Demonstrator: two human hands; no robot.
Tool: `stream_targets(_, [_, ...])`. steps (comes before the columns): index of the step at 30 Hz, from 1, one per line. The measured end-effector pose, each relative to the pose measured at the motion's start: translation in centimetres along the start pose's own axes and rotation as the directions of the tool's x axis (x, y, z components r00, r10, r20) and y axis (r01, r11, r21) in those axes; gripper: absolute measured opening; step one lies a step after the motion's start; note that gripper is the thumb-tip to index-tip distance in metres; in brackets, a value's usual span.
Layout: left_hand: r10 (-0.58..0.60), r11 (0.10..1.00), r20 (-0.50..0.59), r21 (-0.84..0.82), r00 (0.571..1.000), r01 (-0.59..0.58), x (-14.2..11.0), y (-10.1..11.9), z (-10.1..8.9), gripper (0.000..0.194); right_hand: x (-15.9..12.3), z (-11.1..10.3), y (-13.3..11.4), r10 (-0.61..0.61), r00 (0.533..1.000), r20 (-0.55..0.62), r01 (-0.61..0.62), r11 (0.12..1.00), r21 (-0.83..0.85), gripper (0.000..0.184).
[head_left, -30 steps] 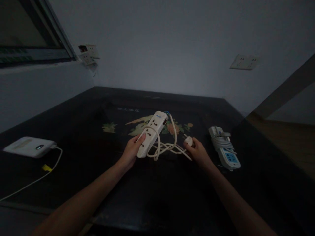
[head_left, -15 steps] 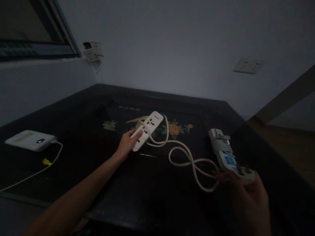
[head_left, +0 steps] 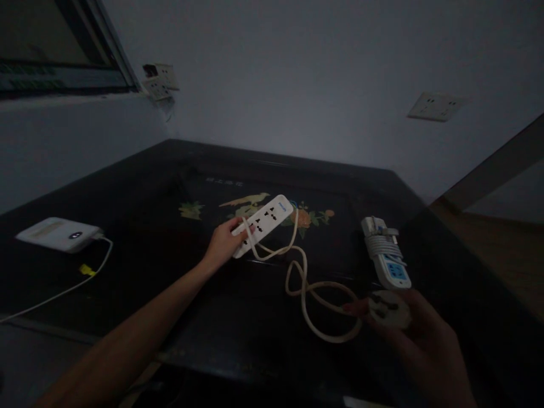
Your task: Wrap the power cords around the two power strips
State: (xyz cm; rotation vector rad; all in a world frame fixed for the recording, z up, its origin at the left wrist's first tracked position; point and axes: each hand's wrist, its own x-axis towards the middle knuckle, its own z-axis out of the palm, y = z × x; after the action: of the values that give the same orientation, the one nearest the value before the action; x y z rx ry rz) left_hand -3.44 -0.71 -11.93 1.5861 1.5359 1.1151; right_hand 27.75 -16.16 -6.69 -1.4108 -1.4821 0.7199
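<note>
My left hand [head_left: 225, 242] is closed around the lower end of a white power strip [head_left: 272, 215], thumb on its socket face. The strip is held tilted over the dark table, its far end pointing up and right. From that end a white cord [head_left: 312, 289] loops across the tabletop to my right hand [head_left: 420, 334]. That hand grips the white plug [head_left: 389, 310], whose dark prongs face up toward me. Just beyond the plug lies a second power strip [head_left: 385, 252] with blue sockets and its own grey cord wound around it.
A white box-like device [head_left: 59, 234] with a thin cable and yellow tag [head_left: 87, 270] lies at the left of the dark table [head_left: 140, 294]. Wall sockets are at the back left [head_left: 161, 82] and right [head_left: 436, 106]. A window [head_left: 63, 45] is at upper left.
The plug in my right hand has moved left and turned, its prongs now facing up. The first power strip has shifted slightly right and tilted flatter. The cord loops have changed shape.
</note>
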Motion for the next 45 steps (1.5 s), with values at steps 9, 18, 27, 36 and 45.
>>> stream_targets(9, [0.069, 0.998, 0.077, 0.003, 0.995, -0.070, -1.1, 1.7, -0.4, 0.049, 3.8, 2.4, -4.0, -0.263, 0.948, 0.177, 0.274, 0.961, -0.041, 0.013])
stream_targets(18, [0.147, 0.989, 0.143, -0.049, 0.979, -0.141, -1.0, 1.3, -0.5, 0.049, 7.2, 3.0, -3.5, -0.194, 0.981, -0.008, 0.194, 0.976, 0.099, 0.016])
stream_targets(27, [0.164, 0.986, 0.173, -0.052, 0.971, -0.158, -1.8, 1.3, 0.1, 0.049, 7.7, 1.6, -2.5, -0.102, 0.969, -0.226, -0.033, 0.850, -0.525, 0.021])
stream_targets(36, [0.189, 0.982, 0.114, -0.034, 0.975, -0.186, -2.6, 1.6, 0.3, 0.049, 7.5, 2.0, -3.1, 0.039, 0.975, -0.220, -0.207, 0.524, -0.826, 0.023])
stream_targets(45, [0.175, 0.981, 0.197, -0.117, 0.965, -0.155, -2.2, 1.5, -0.1, 0.050, 6.8, 1.8, -3.3, -0.283, 0.947, 0.152, 0.321, 0.834, -0.448, 0.015])
